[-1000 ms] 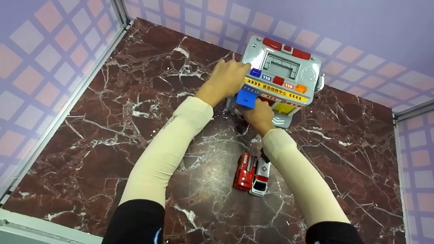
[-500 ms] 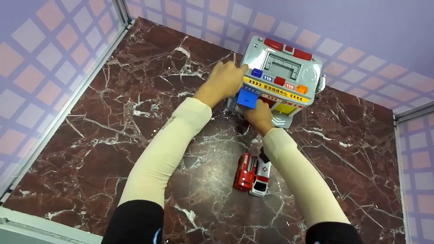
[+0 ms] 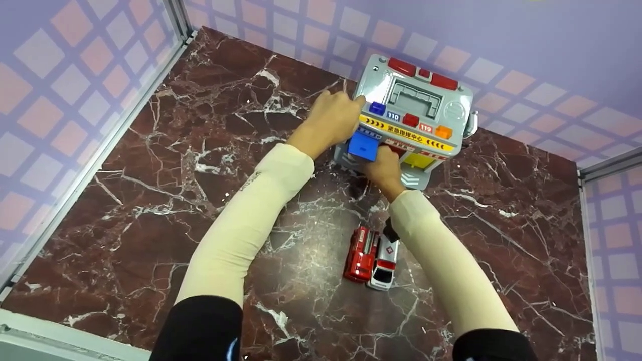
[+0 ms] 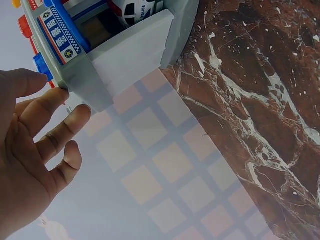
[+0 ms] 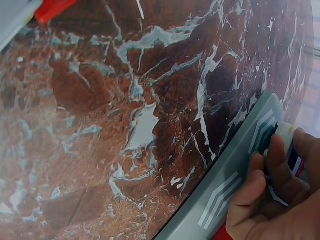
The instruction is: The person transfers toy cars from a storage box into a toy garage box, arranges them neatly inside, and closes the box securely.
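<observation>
A grey toy rescue station (image 3: 456, 105) with red, blue and orange buttons stands against the back wall. My left hand (image 3: 335, 116) grips its left top corner; in the left wrist view the thumb and fingers (image 4: 52, 97) lie on either side of that corner. The blue door (image 3: 363, 146) is raised over the left bay. Beneath it reaches my right hand (image 3: 383, 168), fingertips hidden in the head view. In the right wrist view its fingers pinch a small white and dark toy car (image 5: 286, 137) above the ramp. The left wrist view shows the car's wheel and side (image 4: 135, 11) inside the bay.
A red toy fire truck (image 3: 361, 255) and a white toy ambulance (image 3: 386, 265) stand side by side on the dark red marbled tabletop (image 3: 165, 240), near my right forearm. Purple checked walls (image 3: 531, 50) enclose the surface at the back and sides.
My right hand has shifted slightly inward under the blue door. The pale end of the car seen below the door earlier no longer shows there. My left hand stays on the corner.
</observation>
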Demonstrator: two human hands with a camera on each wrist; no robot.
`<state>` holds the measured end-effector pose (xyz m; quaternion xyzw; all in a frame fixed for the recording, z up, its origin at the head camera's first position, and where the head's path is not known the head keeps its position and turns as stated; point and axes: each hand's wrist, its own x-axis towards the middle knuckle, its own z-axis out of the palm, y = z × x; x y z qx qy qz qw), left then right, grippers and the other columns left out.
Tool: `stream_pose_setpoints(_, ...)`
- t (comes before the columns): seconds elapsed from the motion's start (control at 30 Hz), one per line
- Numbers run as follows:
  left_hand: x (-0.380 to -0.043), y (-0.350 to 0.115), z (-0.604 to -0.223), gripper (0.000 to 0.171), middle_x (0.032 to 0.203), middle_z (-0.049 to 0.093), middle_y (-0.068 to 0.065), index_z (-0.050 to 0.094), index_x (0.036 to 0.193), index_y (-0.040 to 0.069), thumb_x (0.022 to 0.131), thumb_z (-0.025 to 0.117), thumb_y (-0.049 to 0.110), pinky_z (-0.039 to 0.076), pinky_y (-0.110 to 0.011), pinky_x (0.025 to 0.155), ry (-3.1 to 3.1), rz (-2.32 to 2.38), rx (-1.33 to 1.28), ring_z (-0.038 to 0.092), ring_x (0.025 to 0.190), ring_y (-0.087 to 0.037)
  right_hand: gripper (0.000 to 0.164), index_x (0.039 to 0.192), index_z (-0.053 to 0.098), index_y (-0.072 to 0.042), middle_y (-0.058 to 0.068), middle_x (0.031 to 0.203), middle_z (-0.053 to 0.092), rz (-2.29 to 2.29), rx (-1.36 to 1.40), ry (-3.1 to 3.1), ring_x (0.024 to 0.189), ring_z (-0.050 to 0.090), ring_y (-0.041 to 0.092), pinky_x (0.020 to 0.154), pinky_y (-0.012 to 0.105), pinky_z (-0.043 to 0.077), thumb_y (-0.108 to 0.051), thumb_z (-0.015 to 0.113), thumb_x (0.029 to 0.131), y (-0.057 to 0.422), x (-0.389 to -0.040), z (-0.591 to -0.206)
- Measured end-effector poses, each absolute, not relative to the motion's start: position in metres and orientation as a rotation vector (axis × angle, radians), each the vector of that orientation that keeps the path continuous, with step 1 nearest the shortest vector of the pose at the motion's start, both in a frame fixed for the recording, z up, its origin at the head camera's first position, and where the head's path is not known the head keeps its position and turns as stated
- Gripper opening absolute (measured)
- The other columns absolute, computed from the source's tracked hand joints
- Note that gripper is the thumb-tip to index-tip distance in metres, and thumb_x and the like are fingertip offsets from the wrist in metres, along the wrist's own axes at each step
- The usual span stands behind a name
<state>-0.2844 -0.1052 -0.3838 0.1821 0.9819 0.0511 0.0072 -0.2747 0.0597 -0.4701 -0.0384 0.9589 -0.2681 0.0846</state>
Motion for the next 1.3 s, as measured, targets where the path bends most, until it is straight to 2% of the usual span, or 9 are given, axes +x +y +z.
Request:
stream_pose_setpoints(0.13, -0.2846, -0.1046, -0.3838, 0.043, 0.107, 0.068, -0.021, 0.052, 0.139, 0.003, 0.102, 0.046, 0.024, 0.051, -0.048, 0.090, 3.078, 0.144, 0.565, 0.064, 0.100, -0.034, 0.042, 0.110, 0.066, 0.007, 0.027, 0.114, 0.069, -0.826, -0.129, 2.869, 0.103, 0.066, 0.043, 0.090, 0.055, 0.050, -0.029, 0.068, 0.089, 0.0601, -0.2750, -0.4710)
stream_pose_setpoints(0.47, -0.2833, -0.1037, -0.3836, 0.041, 0.100, 0.068, -0.019, 0.054, 0.136, 0.002, 0.103, 0.045, 0.023, 0.052, -0.047, 0.085, 3.105, 0.147, 0.579, 0.066, 0.094, -0.034, 0.036, 0.112, 0.064, 0.007, 0.027, 0.114, 0.068, -0.802, -0.097, 2.889, 0.104, 0.065, 0.042, 0.091, 0.054, 0.050, -0.022, 0.063, 0.091, 0.0604, -0.2768, -0.4728)
stream_pose_setpoints(0.67, -0.2825, -0.1044, -0.3828, 0.039, 0.103, 0.070, -0.020, 0.056, 0.132, 0.002, 0.101, 0.049, 0.024, 0.052, -0.049, 0.087, 3.116, 0.155, 0.584, 0.067, 0.097, -0.035, 0.029, 0.103, 0.065, 0.009, 0.031, 0.110, 0.068, -0.773, -0.148, 2.931, 0.103, 0.066, 0.047, 0.089, 0.058, 0.049, -0.016, 0.058, 0.090, 0.0594, -0.2772, -0.4741)
stream_pose_setpoints(1.0, -0.2835, -0.1050, -0.3830, 0.041, 0.102, 0.069, -0.020, 0.054, 0.136, 0.002, 0.103, 0.045, 0.024, 0.053, -0.047, 0.083, 3.112, 0.186, 0.566, 0.067, 0.093, -0.034, 0.034, 0.108, 0.065, 0.007, 0.027, 0.111, 0.069, -0.776, -0.118, 2.899, 0.100, 0.067, 0.042, 0.087, 0.056, 0.052, -0.022, 0.060, 0.091, 0.0589, -0.2798, -0.4768)
stream_pose_setpoints(1.3, -0.2840, -0.1045, -0.3831, 0.042, 0.098, 0.068, -0.019, 0.053, 0.137, 0.001, 0.103, 0.045, 0.025, 0.053, -0.045, 0.080, 3.097, 0.188, 0.575, 0.066, 0.087, -0.033, 0.047, 0.117, 0.064, 0.003, 0.027, 0.122, 0.066, -0.688, -0.034, 2.844, 0.112, 0.064, 0.043, 0.091, 0.058, 0.051, -0.034, 0.069, 0.088, 0.0606, -0.2819, -0.4734)
